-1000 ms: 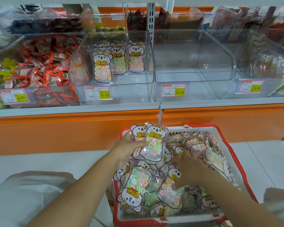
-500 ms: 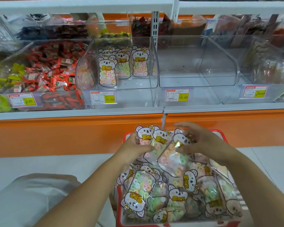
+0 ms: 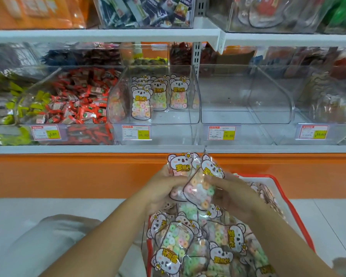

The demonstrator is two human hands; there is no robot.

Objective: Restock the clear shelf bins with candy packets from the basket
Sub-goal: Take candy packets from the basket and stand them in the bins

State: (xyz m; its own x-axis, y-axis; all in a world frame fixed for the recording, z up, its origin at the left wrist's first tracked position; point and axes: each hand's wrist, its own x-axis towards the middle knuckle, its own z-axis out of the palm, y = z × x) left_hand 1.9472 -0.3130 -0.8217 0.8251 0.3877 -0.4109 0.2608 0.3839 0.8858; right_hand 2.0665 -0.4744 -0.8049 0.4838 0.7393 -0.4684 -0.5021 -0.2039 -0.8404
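Note:
Koala-shaped candy packets (image 3: 196, 182) with pastel rings are bunched between both hands above the red and white basket (image 3: 292, 208). My left hand (image 3: 160, 188) grips the bunch from the left. My right hand (image 3: 234, 194) holds it from the right, fingers curled round the front packet. More koala packets (image 3: 190, 242) fill the basket below. On the shelf, a clear bin (image 3: 154, 96) holds three or more upright koala packets at its back. The clear bin (image 3: 246, 96) to its right has nothing in it.
A bin of red wrapped candies (image 3: 78, 100) sits left of the koala bin, and a partly filled bin (image 3: 332, 104) stands at the far right. Price tags (image 3: 136, 132) line the shelf front. An orange base panel (image 3: 68, 174) runs below, and a white shelf board (image 3: 108, 35) above.
My right hand left the basket and joined the left on the packets. Both hands lifted the bunch higher, toward the shelf edge. The view tilted up.

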